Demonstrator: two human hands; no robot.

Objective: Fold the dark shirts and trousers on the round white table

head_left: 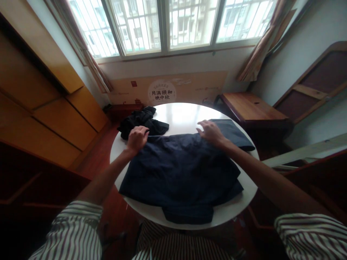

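A dark navy garment [179, 173] lies spread across the round white table [179, 113], with a narrow flap hanging towards me at the near edge. Its exact kind is hard to make out. At its far left corner, my left hand [137, 139] is closed, fingers curled down onto the edge of the cloth. My right hand [210, 131] is over the far right part of the garment, its fingers apart and thumb stretched out, with no cloth visible between them. Beyond my left hand sits a crumpled black cloth [143, 119]. Right of my right hand, a folded grey-blue cloth [233, 133] lies flat.
A wooden side table [252, 104] stands beyond the round table on the right. Wooden cabinets [59, 122] line the left side. A printed cardboard panel [187, 86] leans under the barred window [187, 25], with curtains at both sides.
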